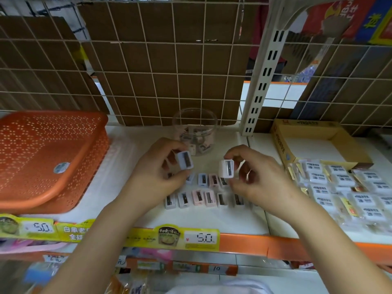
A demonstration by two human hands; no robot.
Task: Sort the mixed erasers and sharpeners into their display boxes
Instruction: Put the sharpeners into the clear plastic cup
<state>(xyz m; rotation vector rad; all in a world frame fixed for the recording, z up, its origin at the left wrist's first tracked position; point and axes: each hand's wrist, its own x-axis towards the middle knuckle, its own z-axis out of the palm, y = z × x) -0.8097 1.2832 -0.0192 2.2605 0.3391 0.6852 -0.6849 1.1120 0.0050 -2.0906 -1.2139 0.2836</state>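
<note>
two hands [161, 172], two held sharpeners [185, 160], one jar [194, 122], one orange basket [48, 158]

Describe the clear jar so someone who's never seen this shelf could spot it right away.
On the white shelf, look behind the two hands, against the wire grid. The clear round plastic jar stands there, open-topped, the only see-through container.

The basket [48, 158] is orange, speckled all over with small holes. The sharpeners on the shelf [198, 192] are pale blue, pink and white. The eraser wrappers [347, 194] look white with dark print, though blurred.
</note>
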